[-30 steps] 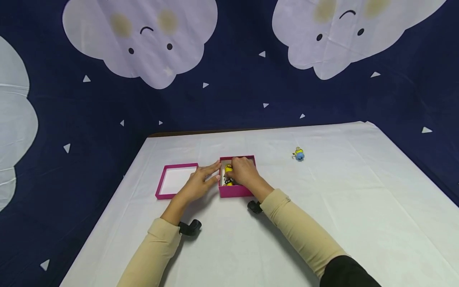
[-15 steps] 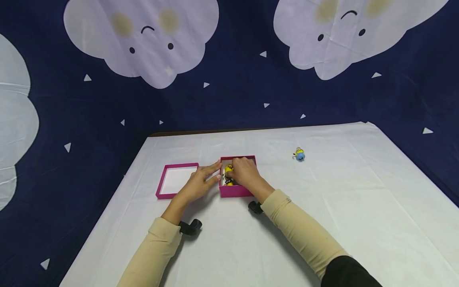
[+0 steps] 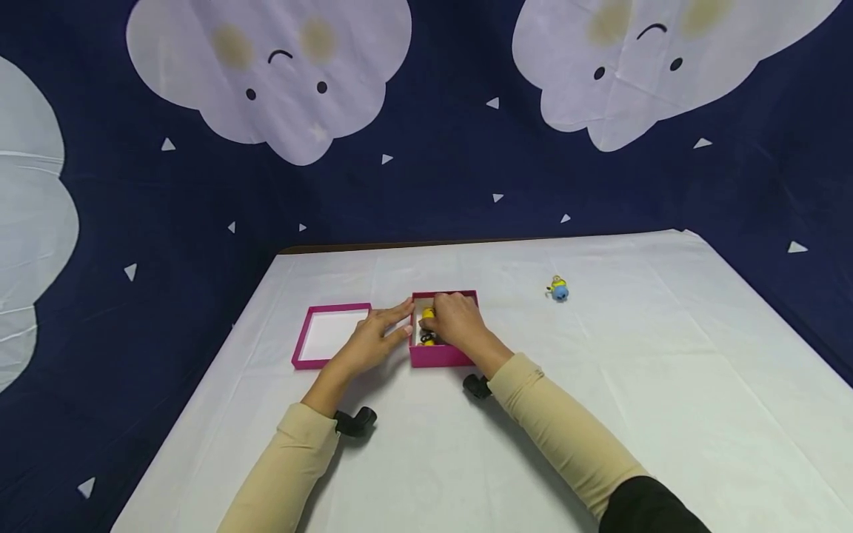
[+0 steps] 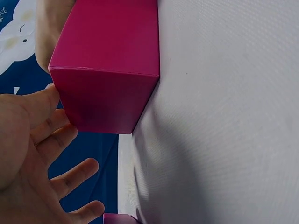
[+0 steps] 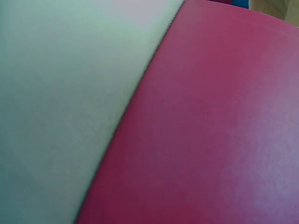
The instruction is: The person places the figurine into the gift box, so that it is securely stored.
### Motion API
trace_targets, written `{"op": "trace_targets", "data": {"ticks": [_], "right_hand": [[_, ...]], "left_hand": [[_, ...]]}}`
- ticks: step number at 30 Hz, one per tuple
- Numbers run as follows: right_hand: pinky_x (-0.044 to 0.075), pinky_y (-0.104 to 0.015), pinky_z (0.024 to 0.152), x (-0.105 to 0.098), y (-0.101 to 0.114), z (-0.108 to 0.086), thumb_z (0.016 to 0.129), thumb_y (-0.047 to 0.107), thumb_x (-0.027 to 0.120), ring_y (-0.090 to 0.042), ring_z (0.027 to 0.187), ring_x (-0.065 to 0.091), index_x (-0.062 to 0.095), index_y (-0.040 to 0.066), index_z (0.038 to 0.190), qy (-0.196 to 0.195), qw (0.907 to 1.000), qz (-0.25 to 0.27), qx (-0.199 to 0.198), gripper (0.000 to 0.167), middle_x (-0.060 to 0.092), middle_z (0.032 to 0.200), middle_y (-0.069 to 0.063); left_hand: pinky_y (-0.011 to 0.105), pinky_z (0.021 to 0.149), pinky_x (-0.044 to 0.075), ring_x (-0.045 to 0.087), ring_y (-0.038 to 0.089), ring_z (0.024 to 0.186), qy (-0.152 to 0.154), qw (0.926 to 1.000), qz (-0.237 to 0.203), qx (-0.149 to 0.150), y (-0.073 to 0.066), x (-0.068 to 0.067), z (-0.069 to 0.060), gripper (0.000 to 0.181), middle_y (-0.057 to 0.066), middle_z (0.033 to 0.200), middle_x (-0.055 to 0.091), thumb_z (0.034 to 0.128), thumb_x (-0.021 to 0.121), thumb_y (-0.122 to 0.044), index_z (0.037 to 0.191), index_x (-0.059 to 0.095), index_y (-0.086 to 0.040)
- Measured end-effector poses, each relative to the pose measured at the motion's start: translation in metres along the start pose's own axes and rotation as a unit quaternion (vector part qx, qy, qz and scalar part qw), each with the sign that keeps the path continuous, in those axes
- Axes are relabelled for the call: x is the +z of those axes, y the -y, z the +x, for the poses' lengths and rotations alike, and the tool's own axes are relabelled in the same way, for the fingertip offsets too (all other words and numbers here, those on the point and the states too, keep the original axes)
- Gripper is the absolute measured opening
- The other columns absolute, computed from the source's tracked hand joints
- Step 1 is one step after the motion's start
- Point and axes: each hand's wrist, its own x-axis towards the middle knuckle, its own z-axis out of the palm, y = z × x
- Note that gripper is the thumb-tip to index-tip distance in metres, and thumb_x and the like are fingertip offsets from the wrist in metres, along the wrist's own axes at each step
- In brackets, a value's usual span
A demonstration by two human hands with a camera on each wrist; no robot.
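Note:
A pink box (image 3: pixel 441 357) stands uncovered on the white table, with small yellow figures (image 3: pixel 429 340) inside. My right hand (image 3: pixel 460 322) reaches down into it, knuckles up and fingers bent; its fingertips and anything between them are hidden. Against the box's left wall rest the fingertips of my left hand (image 3: pixel 368 346), fingers spread and fairly straight. In the left wrist view, the left hand (image 4: pixel 42 154) touches the edge of the box (image 4: pixel 103 100) with thumb and fingers. The right wrist view is filled mostly by the box's pink side (image 5: pixel 201 116).
Left of the box lies a pink-rimmed lid (image 3: pixel 308 333), white inside up, partly behind my left hand. A small yellow and blue figure (image 3: pixel 560 290) is on the white table (image 3: pixel 666 355) at the back right. Behind hangs a dark blue cloth with clouds.
The head view has shifted slightly. Inside the box, the yellow figures look slightly moved beside my right fingers; both hands keep their places.

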Motion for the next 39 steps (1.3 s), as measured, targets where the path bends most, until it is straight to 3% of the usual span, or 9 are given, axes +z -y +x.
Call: {"op": "trace_targets", "data": {"ticks": [9, 21, 26, 32, 39], "right_hand": [[0.045, -0.033, 0.060, -0.002, -0.002, 0.000, 0.081, 0.036, 0.072, -0.018, 0.062, 0.056, 0.060, 0.010, 0.069, -0.002, 0.9999, 0.010, 0.007, 0.031, 0.057, 0.059, 0.000], [0.044, -0.032, 0.060, -0.003, -0.002, 0.003, 0.081, 0.034, 0.073, -0.015, 0.062, 0.055, 0.060, 0.014, 0.060, 0.003, 0.9998, 0.018, -0.003, 0.032, 0.060, 0.057, 0.003], [0.049, -0.032, 0.065, -0.004, -0.002, 0.001, 0.082, 0.034, 0.071, -0.016, 0.068, 0.061, 0.070, 0.011, 0.074, -0.002, 0.9994, 0.035, 0.002, 0.024, 0.071, 0.072, 0.000], [0.046, -0.042, 0.092, -0.017, -0.003, -0.002, 0.085, 0.037, 0.068, -0.027, 0.094, 0.066, 0.069, 0.005, 0.106, 0.010, 0.9948, 0.098, 0.026, 0.038, 0.073, 0.099, -0.007], [0.043, -0.046, 0.098, -0.034, -0.013, -0.009, 0.084, 0.037, 0.069, -0.028, 0.103, 0.065, 0.065, 0.007, 0.115, -0.014, 0.9891, 0.144, 0.028, 0.043, 0.072, 0.107, -0.008]], "left_hand": [[0.058, 0.113, 0.022, 0.041, 0.031, 0.133, 0.000, 1.0000, 0.006, 0.006, 0.000, 0.001, 0.000, 0.047, -0.005, 0.150, 0.039, 0.0960, 0.054, -0.028, 0.140, 0.046, -0.014], [0.058, 0.113, 0.022, 0.041, 0.031, 0.133, -0.002, 1.0000, 0.005, 0.007, 0.001, 0.000, 0.002, 0.047, -0.005, 0.150, 0.039, 0.0960, 0.054, -0.028, 0.140, 0.046, -0.014], [0.058, 0.111, 0.024, 0.041, 0.029, 0.133, 0.003, 1.0000, 0.008, -0.002, 0.001, 0.000, 0.001, 0.047, -0.006, 0.150, 0.039, 0.0961, 0.053, -0.029, 0.140, 0.045, -0.015], [0.059, 0.112, 0.022, 0.040, 0.030, 0.133, 0.004, 1.0000, 0.009, 0.000, -0.001, 0.000, 0.000, 0.047, -0.005, 0.150, 0.039, 0.0965, 0.053, -0.030, 0.141, 0.045, -0.015], [0.058, 0.113, 0.023, 0.041, 0.031, 0.133, -0.004, 0.9999, 0.006, 0.010, 0.000, 0.000, 0.000, 0.046, -0.003, 0.150, 0.040, 0.0962, 0.054, -0.027, 0.140, 0.046, -0.013]]}}
